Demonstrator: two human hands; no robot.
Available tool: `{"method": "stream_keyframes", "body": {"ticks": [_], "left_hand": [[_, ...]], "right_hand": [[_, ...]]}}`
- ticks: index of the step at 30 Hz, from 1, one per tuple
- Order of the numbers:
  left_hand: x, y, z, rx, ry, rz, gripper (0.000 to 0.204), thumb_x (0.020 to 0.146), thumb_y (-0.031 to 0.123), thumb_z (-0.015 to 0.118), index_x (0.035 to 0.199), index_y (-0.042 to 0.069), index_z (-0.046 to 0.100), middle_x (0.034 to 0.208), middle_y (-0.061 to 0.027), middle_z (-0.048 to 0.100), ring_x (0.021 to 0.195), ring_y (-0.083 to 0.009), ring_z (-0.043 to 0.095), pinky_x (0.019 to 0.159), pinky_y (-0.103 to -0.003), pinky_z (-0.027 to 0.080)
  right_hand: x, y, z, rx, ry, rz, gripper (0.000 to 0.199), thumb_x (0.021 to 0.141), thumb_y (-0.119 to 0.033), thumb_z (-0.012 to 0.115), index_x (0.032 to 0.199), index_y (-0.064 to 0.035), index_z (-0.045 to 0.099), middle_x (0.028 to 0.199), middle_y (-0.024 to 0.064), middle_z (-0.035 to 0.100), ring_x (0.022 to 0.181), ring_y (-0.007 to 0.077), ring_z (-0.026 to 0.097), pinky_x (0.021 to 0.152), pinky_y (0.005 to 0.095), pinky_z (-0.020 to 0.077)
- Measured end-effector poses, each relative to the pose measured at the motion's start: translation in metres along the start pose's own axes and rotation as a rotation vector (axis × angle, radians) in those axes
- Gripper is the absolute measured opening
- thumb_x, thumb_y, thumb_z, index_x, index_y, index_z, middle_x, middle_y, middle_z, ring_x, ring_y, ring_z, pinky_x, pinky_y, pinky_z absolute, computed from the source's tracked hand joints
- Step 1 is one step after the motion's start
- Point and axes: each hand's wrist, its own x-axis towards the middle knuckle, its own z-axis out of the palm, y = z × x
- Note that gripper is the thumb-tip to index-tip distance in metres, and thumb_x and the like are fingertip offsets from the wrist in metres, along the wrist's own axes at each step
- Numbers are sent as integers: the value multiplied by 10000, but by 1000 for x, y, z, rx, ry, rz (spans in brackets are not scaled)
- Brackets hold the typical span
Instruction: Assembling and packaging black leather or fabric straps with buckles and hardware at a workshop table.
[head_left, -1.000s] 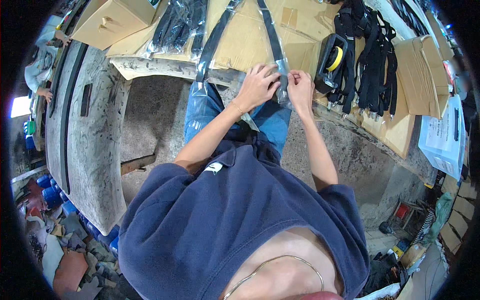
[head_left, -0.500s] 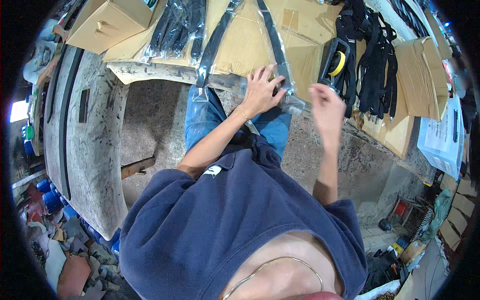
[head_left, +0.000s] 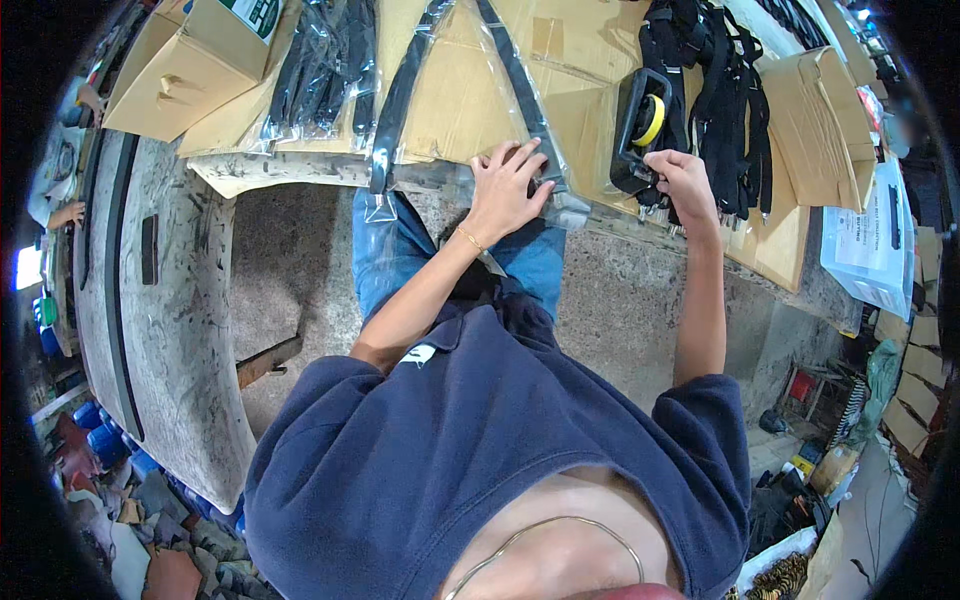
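Observation:
My left hand point(head_left: 508, 190) lies with spread fingers on a clear plastic bag at the cardboard-covered table's near edge. Inside the bag is a black strap point(head_left: 517, 85); its other length point(head_left: 403, 100) runs down to a metal clip point(head_left: 379, 207) hanging over the edge. My right hand point(head_left: 688, 192) is closed, thumb and fingers pinched together at the near end of a black tape dispenser point(head_left: 625, 125) with a yellow-cored roll point(head_left: 650, 120). Whatever the pinch holds is too small to see.
Bagged black straps point(head_left: 325, 75) lie at the far left beside a cardboard box point(head_left: 190, 75). Loose black straps point(head_left: 735, 120) hang right of the dispenser, before an open carton point(head_left: 815, 130) and a clear plastic bin point(head_left: 870, 240). A worn bench point(head_left: 175, 300) stands left.
My right hand has moved to the near end of the tape dispenser. My left hand stays spread on the bag. The whole view has shifted slightly.

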Motion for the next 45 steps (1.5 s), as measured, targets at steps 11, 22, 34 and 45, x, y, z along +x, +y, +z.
{"method": "stream_keyframes", "body": {"ticks": [11,22,34,45], "left_hand": [[2,3,-3,-1,-42,-36,357,770,340,665,1059,133,636,1265,-10,566,1141,-235,479,853,-431,322],[1,3,-1,31,-33,-23,362,761,341,674,1061,142,641,1263,2,568,1144,-232,483,841,-431,329],[3,3,0,21,-50,-36,356,762,339,671,1062,150,636,1283,5,556,1156,-238,475,883,-452,330],[4,3,-3,36,-50,-26,354,769,342,662,1059,142,635,1277,1,558,1146,-243,475,869,-445,333]], "right_hand": [[-17,1,11,-69,147,-151,191,832,-132,665,931,31,678,744,-19,603,579,27,430,519,198,328],[-20,-16,6,32,101,-201,186,837,-84,646,977,37,650,782,3,657,583,6,464,513,158,341],[-52,3,22,-178,230,-179,364,806,-81,685,1138,-22,548,801,94,693,717,91,598,639,222,442],[-63,8,40,-612,317,-278,445,800,-9,601,1229,-120,562,708,167,643,647,293,634,666,335,477]]}}
